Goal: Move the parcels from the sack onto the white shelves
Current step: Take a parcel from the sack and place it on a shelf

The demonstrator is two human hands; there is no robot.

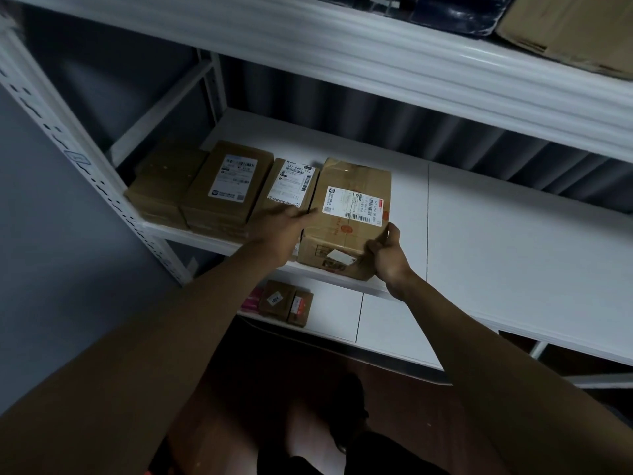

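A taped brown parcel [346,186] with a white shipping label sits on the middle white shelf [513,241], at its front edge. My right hand [385,257] grips its near right corner, thumb on top. My left hand [284,228] lies with straight fingers against the parcel's left side, between it and the neighbouring labelled parcel [291,185]. Two more brown parcels [229,180] [161,186] stand in the row to the left. The sack is out of view.
The shelf board to the right of the row is bare white. The lower shelf [376,323] holds small boxes [284,301]. A cardboard box [575,29] and a dark bag [455,12] rest on the top shelf. A perforated white upright [85,173] stands at left.
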